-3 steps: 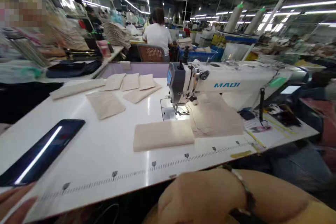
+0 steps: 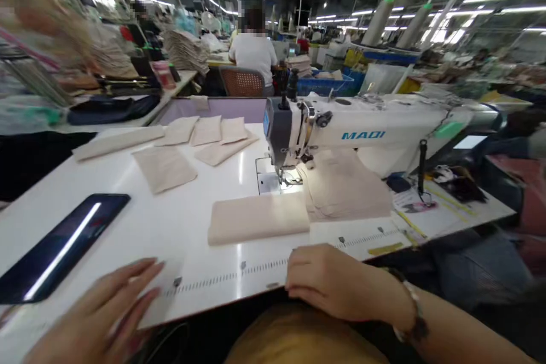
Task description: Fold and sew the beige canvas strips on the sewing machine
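Fabric stack sits just beyond your hands; your left hand has come onto the table, fingers open and empty; your right hand rests loosely curled, holding nothing.

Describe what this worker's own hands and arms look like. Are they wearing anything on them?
Both hands are bare, with no gloves. The left hand is blurred by motion, so little detail shows. The right hand has a silvery and dark bracelet at the wrist, and its forearm shows no sleeve. A mustard-yellow garment shows at the bottom of the view.
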`<state>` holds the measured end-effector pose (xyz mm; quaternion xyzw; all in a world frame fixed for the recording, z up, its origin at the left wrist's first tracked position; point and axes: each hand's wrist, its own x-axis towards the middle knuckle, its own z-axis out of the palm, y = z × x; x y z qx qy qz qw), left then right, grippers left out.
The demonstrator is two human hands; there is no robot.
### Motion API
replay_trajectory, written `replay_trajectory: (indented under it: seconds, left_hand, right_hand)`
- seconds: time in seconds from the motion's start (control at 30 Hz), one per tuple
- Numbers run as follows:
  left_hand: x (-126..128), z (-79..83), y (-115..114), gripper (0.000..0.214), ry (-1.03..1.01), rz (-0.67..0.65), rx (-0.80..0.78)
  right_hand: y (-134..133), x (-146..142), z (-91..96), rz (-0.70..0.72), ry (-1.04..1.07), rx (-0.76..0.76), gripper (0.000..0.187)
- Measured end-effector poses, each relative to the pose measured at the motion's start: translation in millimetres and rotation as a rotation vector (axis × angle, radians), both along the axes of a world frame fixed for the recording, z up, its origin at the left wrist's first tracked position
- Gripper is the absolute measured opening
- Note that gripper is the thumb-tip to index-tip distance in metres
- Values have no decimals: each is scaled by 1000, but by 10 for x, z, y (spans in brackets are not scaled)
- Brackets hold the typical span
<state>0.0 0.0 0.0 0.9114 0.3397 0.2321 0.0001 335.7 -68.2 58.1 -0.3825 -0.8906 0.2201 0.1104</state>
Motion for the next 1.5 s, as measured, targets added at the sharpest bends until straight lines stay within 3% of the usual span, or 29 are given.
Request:
replay_trajectory:
  seconds: [0.1,0.2,0.3,0.47,0.63,0.8,1.0,1.23,1.33,1.5]
  left_hand:
    - [531,131,92,34,48,12,-2]
    - [1024,327,207,32,55,-89,45]
    - [1284,448,315,30,79,-149,52]
    - [1430,450,389,27,151,-173,-42]
    - [1646,416,414,24,280,-136,-99]
    - [1771,421,464,25,372,-133,-161]
    - [1782,446,470,20,443,-160,-339]
    - [1737,397,618,18,397,-184,-358]
    - [1742,367,792,19,414,-167,-324]
    - [1855,391,934,29,469,-171,-209]
  right_hand:
    - [-111,326,-108,-302,-3,85,18]
    - [-158,533,-166,-394,54,112,21]
    - [-132,670,-196,-424,80,140,22]
    - [141,800,-226,-392,71,236,23]
    - [552,778,-195,-297,-111,260,25]
    - [835,751,-142,-207,-318,225,19]
    - [1067,757,-79,-33,-407,140,20]
    - [1145,679,2,46,-370,-4,22]
    - [1090,644,-91,97,-348,-10,24]
    - [989,609,-295,101,-322,120,30]
